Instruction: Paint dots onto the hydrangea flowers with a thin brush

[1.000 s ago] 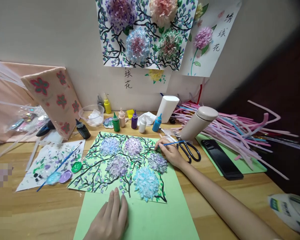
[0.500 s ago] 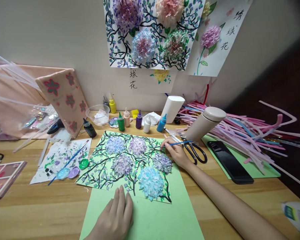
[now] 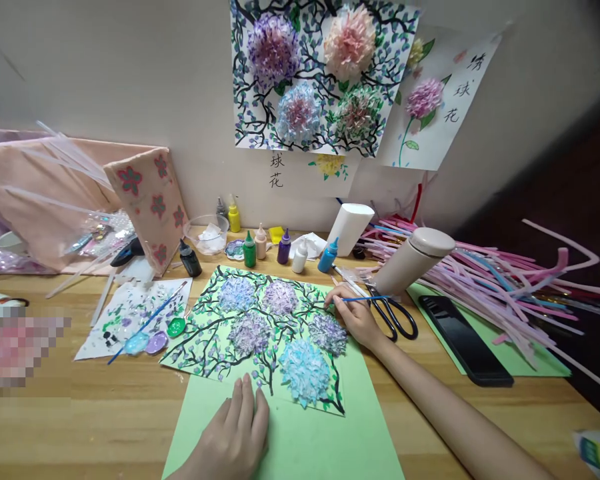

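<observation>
Rough blue flower (image 3: pixel 305 371), perhaps paper, smooth matt green sheet (image 3: pixel 325 443), glossy phone (image 3: pixel 465 340), wooden table (image 3: pixel 105 427)

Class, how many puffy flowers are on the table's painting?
5: blue flower, upper left; lilac flower, upper middle; purple flower, centre; greyish flower, right; turquoise flower, lower right.

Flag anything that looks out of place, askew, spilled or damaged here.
Only mild oddities: the painted flower picture lies askew on the green sheet, its left corner jutting past the sheet's edge. The paint-blotched paper at left looks more like a palette than a spill. No damage is evident.
</observation>
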{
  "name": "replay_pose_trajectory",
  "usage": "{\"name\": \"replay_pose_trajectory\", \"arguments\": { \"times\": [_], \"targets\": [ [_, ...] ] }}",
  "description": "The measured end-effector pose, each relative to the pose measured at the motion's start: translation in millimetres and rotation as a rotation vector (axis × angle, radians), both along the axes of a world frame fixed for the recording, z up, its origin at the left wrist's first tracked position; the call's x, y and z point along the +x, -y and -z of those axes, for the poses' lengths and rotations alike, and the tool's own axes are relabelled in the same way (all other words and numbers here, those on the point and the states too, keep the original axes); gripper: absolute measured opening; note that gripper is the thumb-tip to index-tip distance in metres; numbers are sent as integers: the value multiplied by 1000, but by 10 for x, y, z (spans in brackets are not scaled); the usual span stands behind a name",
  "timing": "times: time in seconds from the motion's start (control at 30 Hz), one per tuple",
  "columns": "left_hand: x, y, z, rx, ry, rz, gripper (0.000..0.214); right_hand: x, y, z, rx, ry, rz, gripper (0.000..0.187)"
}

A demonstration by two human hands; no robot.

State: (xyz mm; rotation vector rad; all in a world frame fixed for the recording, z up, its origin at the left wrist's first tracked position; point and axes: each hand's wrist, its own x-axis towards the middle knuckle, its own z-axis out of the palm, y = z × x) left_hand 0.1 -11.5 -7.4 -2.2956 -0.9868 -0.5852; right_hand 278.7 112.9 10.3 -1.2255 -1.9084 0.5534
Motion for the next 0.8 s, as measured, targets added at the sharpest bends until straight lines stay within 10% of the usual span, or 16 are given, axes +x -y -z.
{"name": "replay_pose_trajectory", "arguments": {
  "times": [0.27, 0.53, 0.8],
  "targets": [
    [26, 49, -22, -23, -90, -31, 27, -148, 134, -161, 118, -133, -2, 21],
    [20, 89, -127, -94, -191, -29, 26, -1656, 199, -830, -45, 86, -556, 16],
    [-5, 92, -130, -84, -213, 8, 28, -2578, -45, -641, -55, 238, -719, 11]
  ]
}}
